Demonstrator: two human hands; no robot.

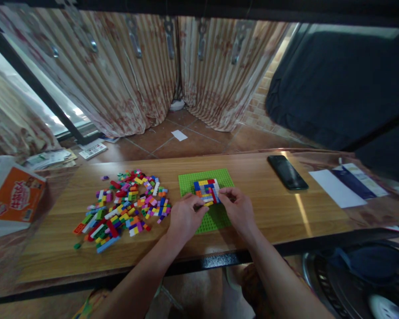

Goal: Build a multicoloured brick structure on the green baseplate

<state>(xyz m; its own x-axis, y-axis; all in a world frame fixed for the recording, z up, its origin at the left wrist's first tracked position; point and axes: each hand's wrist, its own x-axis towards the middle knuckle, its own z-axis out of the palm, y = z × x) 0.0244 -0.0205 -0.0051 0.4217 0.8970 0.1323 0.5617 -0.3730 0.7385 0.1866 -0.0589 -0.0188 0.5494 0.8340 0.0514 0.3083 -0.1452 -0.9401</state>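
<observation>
A green studded baseplate (204, 178) lies on the table, bearing a small walled structure of toy bricks (206, 189) in blue, yellow, red, white and orange. My left hand (185, 216) is at its near left corner, thumb and forefinger closed at a small yellow toy brick (208, 204). Whether that brick is joined to the rest cannot be made out. On the opposite side, my right hand (238, 209) has its curled fingertips against the white right wall. The fingers partly cover the near side of the structure.
Left of the baseplate spreads a heap of loose toy bricks (123, 208) on the wooden table (266, 221). A black phone (287, 172) and white paper (335, 188) lie to the right. A clear bin with an orange label (15, 195) stands at far left, beyond the table.
</observation>
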